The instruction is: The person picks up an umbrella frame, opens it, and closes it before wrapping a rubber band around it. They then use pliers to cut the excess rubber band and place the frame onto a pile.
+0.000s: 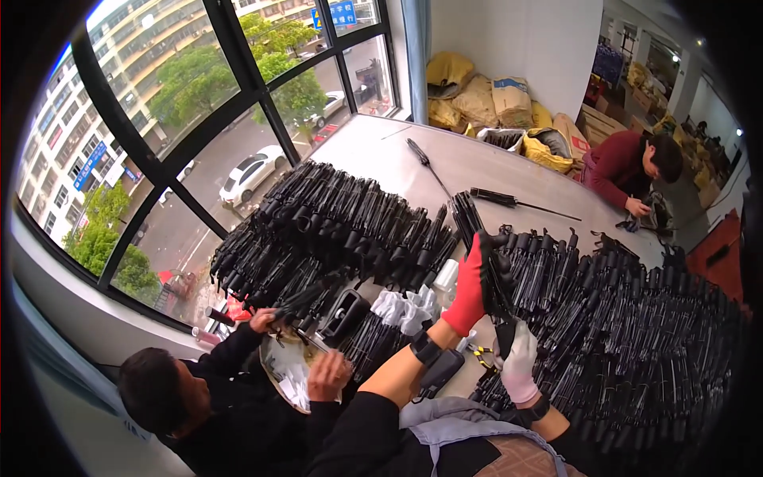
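Note:
My left hand, in a red glove with black fingers, is closed around a black folded umbrella frame. The frame stands up at a slant, its ribs fanning a little above the glove. Lower down, my right hand, in a white glove, has its fingers closed on the frame's lower end. Just right of both hands, folded umbrella frames lie in packed rows. On the table beyond, two separate umbrella frames lie with their shafts drawn out.
A second heap of umbrella frames lies by the window. Yellow-handled pliers, a white cylinder and crumpled white cloth are near my arms. Co-workers sit at left and far right. Sacks stand behind the table.

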### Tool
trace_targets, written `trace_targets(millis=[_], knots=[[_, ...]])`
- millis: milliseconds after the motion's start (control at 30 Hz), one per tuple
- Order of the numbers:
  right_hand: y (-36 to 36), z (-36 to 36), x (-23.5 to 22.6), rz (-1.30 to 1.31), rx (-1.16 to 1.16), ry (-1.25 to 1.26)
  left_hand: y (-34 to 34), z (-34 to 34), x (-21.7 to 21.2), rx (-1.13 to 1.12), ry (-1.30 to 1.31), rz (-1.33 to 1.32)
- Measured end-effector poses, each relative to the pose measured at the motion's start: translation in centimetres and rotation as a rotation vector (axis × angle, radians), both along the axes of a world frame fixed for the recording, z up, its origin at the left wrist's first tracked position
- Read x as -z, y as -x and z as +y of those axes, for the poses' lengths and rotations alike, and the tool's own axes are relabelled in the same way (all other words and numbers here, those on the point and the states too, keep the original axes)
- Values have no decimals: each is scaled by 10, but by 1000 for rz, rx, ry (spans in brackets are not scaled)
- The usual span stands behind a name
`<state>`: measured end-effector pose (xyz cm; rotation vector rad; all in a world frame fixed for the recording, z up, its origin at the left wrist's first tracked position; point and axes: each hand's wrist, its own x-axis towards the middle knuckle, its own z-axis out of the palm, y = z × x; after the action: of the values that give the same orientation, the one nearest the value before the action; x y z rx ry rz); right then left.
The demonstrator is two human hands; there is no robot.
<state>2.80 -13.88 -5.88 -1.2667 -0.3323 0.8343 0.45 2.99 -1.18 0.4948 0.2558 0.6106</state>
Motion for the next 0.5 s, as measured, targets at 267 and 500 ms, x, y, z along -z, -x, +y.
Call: trace_targets(millis=[267, 500], knots=[[-6, 7, 12, -417, 87, 0, 3, -5, -18, -69, -81, 22], [-5, 10, 14, -875, 144, -39, 7, -7, -9, -118, -99, 54]])
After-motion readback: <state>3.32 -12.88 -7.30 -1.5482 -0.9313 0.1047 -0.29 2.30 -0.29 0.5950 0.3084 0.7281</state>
